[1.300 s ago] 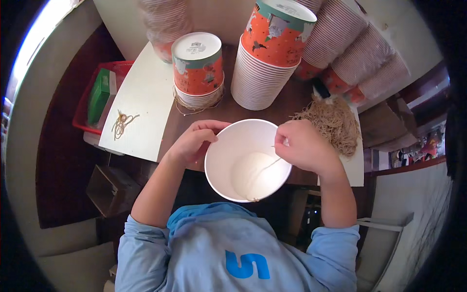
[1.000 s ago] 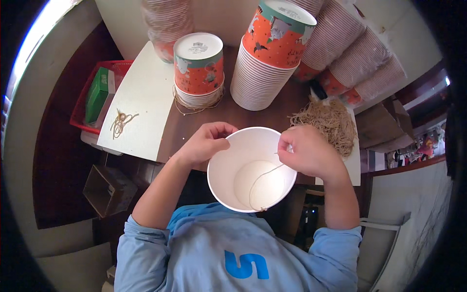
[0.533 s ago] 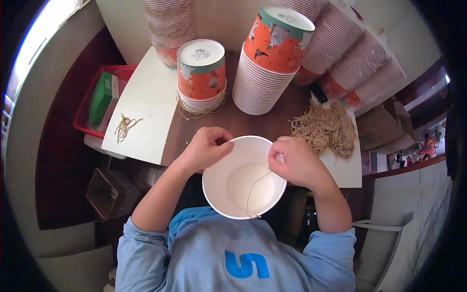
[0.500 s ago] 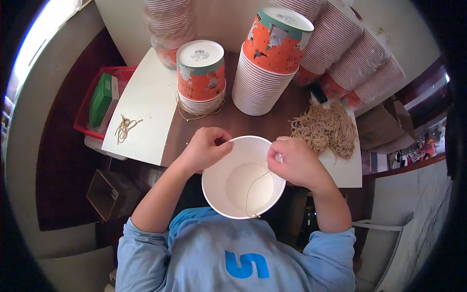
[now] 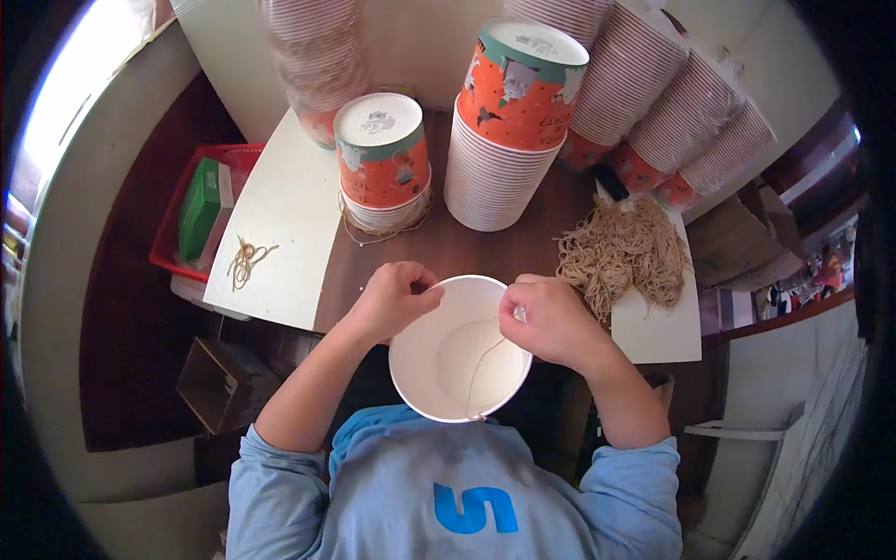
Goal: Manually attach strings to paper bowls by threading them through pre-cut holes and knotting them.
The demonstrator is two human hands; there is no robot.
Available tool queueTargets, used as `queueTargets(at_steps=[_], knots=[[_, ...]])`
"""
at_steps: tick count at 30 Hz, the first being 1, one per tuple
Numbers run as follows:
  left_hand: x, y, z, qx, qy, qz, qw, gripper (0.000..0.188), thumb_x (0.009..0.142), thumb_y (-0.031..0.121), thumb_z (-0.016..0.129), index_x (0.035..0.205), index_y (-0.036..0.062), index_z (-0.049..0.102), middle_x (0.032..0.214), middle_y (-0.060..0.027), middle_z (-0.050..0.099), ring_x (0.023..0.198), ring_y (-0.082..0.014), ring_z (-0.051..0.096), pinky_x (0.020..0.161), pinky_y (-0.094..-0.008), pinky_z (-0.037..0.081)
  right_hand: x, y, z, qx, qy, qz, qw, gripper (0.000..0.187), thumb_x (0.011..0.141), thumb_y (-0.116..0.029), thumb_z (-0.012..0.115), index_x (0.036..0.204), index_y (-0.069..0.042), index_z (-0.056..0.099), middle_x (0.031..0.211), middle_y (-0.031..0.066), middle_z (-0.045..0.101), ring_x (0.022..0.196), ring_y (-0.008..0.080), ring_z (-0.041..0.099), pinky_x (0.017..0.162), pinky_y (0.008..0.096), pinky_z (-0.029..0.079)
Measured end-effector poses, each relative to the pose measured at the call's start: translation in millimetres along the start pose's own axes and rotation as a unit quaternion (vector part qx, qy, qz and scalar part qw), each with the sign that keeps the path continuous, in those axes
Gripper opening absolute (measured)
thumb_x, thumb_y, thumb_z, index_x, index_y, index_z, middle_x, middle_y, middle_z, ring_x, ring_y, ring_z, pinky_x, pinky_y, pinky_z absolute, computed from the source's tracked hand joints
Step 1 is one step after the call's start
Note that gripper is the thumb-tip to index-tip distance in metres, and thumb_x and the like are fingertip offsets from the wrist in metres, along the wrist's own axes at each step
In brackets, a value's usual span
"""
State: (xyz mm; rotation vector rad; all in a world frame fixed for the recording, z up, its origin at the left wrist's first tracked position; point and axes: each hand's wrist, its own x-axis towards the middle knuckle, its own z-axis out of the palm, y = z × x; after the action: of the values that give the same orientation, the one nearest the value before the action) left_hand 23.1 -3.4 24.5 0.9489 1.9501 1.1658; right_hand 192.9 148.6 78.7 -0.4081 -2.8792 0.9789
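Note:
A white paper bucket (image 5: 411,359) is held in front of my chest, its open mouth facing up. My left hand (image 5: 397,299) is closed, thumb and fingers pinched at the far left of the rim. At the far right of the rim, my right hand (image 5: 553,319) pinches one end of a thin tan cord (image 5: 474,376). The cord runs down across the inside of the bucket to the near rim, where a small knot or loop shows. My right fingertips hide exactly how the cord's end meets the rim.
Upside-down orange and green paper buckets stand in a short stack (image 5: 383,159) and a tall stack (image 5: 504,173) on the table. A heap of tan cords (image 5: 621,252) lies at right, a few loose cords (image 5: 247,263) at left. Wrapped bucket stacks (image 5: 630,70) lean behind. A red basket (image 5: 166,233) stands left.
The view has shifted slightly, so the table and stacks appear lower. The bucket and both hands keep nearly the same pose, with the right hand slightly nearer the left.

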Motion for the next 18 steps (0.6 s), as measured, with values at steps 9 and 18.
queueTargets(at_steps=[9,18], knots=[[1.9,-8.9,9.6,0.115,0.076,0.077,0.987,0.023,0.076,0.015,0.065,0.089,-0.0031,0.066,0.072,-0.0153,0.064,0.062,-0.0198,0.062,0.060,-0.0323,0.049,7.7,19.3,15.5,-0.017,0.031,-0.035,0.999,0.008,0.070,-0.011,0.062,0.072,-0.003,0.061,0.073,0.0129,0.058,0.068,0.0303,0.059,0.062,0.0379,0.048],[1.8,4.8,2.2,0.153,0.060,0.020,0.986,0.019,0.072,0.016,0.063,0.080,-0.0012,0.067,0.077,-0.0155,0.065,0.070,-0.0289,0.064,0.067,-0.0372,0.050,5.8,13.7,16.0,-0.011,0.022,-0.036,0.999,0.009,0.072,-0.011,0.058,0.071,-0.003,0.060,0.073,0.0124,0.057,0.067,0.0324,0.059,0.063,0.0416,0.049]])
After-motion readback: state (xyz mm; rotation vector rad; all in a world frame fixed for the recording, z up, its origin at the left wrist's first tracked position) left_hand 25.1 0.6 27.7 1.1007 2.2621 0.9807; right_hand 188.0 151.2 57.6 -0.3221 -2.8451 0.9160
